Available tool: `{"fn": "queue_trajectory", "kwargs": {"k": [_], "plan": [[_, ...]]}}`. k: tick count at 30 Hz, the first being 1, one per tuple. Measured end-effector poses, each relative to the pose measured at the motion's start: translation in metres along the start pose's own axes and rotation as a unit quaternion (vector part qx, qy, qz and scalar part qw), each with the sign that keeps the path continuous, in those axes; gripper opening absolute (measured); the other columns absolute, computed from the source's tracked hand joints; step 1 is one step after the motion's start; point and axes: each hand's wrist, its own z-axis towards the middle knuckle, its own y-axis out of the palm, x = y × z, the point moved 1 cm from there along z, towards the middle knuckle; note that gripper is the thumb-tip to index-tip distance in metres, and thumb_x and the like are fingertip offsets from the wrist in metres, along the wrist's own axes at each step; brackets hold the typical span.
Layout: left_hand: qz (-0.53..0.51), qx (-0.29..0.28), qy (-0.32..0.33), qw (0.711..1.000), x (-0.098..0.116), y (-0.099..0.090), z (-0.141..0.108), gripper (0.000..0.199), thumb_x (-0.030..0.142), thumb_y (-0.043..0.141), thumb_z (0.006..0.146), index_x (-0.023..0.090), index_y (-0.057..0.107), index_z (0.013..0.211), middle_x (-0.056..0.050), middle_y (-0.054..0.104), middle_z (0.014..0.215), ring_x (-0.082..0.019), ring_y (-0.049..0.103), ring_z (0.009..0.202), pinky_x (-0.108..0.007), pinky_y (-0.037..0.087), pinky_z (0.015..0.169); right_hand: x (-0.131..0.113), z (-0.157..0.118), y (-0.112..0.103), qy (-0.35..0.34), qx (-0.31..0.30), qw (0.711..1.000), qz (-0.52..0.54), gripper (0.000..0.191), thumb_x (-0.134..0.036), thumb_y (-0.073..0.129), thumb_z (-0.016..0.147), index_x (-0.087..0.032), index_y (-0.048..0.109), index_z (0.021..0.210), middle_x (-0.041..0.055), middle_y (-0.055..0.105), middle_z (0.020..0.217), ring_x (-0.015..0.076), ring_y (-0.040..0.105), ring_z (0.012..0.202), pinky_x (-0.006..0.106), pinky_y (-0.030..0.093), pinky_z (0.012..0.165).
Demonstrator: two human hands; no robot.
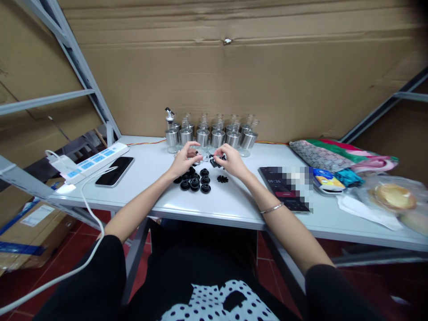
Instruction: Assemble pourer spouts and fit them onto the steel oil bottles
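Observation:
My left hand (pixel 184 160) is closed, fingers curled and thumb drawn in; a small dark bit shows by the fingers, but what it grips is too small to name. Facing it, my right hand (pixel 231 161) pinches thumb and forefinger together above a group of small black parts (pixel 214 162); what lies in the pinch cannot be made out. Below my left hand sit several round black stoppers (pixel 195 183). A small cluster of black pieces (pixel 222 179) lies below my right hand. Behind both hands stand several glass bottles with metal sleeves (pixel 218 135), one topped by a pourer spout (pixel 169 114).
On the left are a white power strip (pixel 96 159) with a cable and a dark phone (pixel 115 171). To the right lie another phone (pixel 284 194) showing a timer, a tissue pack (pixel 326 178), a colourful cloth (pixel 337 154) and bagged bread (pixel 394 197). Cardboard (pixel 234 80) stands behind.

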Motion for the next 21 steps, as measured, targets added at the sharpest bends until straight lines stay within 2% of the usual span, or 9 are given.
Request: {"fn": "queue_trajectory", "kwargs": {"k": [4, 7, 10, 13, 17, 21], "plan": [[-0.045, -0.042, -0.029, 0.998, 0.002, 0.003, -0.001, 0.050, 0.029, 0.075, 0.071, 0.020, 0.046, 0.111, 0.002, 0.069, 0.073, -0.015, 0.070, 0.071, -0.026, 0.052, 0.070, -0.023, -0.003, 0.004, -0.040, 0.040, 0.996, 0.064, 0.003, -0.020, 0.055, 0.080, -0.019, 0.057, 0.078, 0.0032, 0.061, 0.079, 0.0158, 0.055, 0.071, 0.028, 0.045, 0.068], [-0.057, -0.048, -0.049, 0.996, 0.002, 0.004, -0.002, 0.047, 0.030, 0.078, 0.068, 0.018, 0.050, 0.103, 0.000, 0.071, 0.071, -0.016, 0.071, 0.070, -0.026, 0.052, 0.068, -0.033, -0.006, 0.008, -0.048, 0.062, 0.994, 0.075, 0.004, -0.019, 0.056, 0.081, -0.019, 0.056, 0.077, 0.0027, 0.061, 0.077, 0.0147, 0.055, 0.068, 0.028, 0.045, 0.065], [-0.046, -0.041, -0.073, 0.995, 0.002, 0.004, -0.003, 0.040, 0.031, 0.080, 0.065, 0.016, 0.053, 0.091, -0.002, 0.073, 0.073, -0.016, 0.070, 0.069, -0.026, 0.052, 0.065, -0.036, -0.008, 0.011, -0.050, 0.077, 0.992, 0.084, 0.006, -0.019, 0.056, 0.082, -0.019, 0.057, 0.076, 0.0024, 0.059, 0.075, 0.0141, 0.055, 0.066, 0.027, 0.046, 0.061], [-0.036, -0.037, -0.085, 0.995, 0.001, 0.004, -0.003, 0.038, 0.030, 0.081, 0.063, 0.015, 0.056, 0.087, -0.003, 0.073, 0.074, -0.016, 0.070, 0.069, -0.026, 0.052, 0.065, -0.036, -0.009, 0.012, -0.051, 0.092, 0.990, 0.090, 0.008, -0.019, 0.057, 0.082, -0.021, 0.057, 0.075, 0.0022, 0.058, 0.075, 0.0147, 0.056, 0.068, 0.027, 0.050, 0.062], [-0.045, -0.033, -0.081, 0.995, 0.002, 0.005, -0.003, 0.036, 0.031, 0.081, 0.062, 0.014, 0.057, 0.083, -0.002, 0.072, 0.071, -0.016, 0.070, 0.068, -0.026, 0.051, 0.066, -0.036, -0.009, 0.012, -0.071, 0.079, 0.991, 0.087, 0.010, -0.017, 0.056, 0.083, -0.021, 0.057, 0.073, 0.0028, 0.058, 0.077, 0.0160, 0.058, 0.072, 0.029, 0.051, 0.066], [-0.063, -0.039, -0.072, 0.995, 0.005, 0.005, -0.002, 0.036, 0.034, 0.081, 0.064, 0.015, 0.055, 0.081, -0.002, 0.072, 0.069, -0.015, 0.069, 0.066, -0.025, 0.049, 0.064, -0.035, -0.009, 0.011, -0.091, 0.065, 0.992, 0.058, 0.015, -0.015, 0.055, 0.084, -0.021, 0.058, 0.071, 0.0026, 0.056, 0.076, 0.0154, 0.055, 0.070, 0.028, 0.048, 0.065]]}}
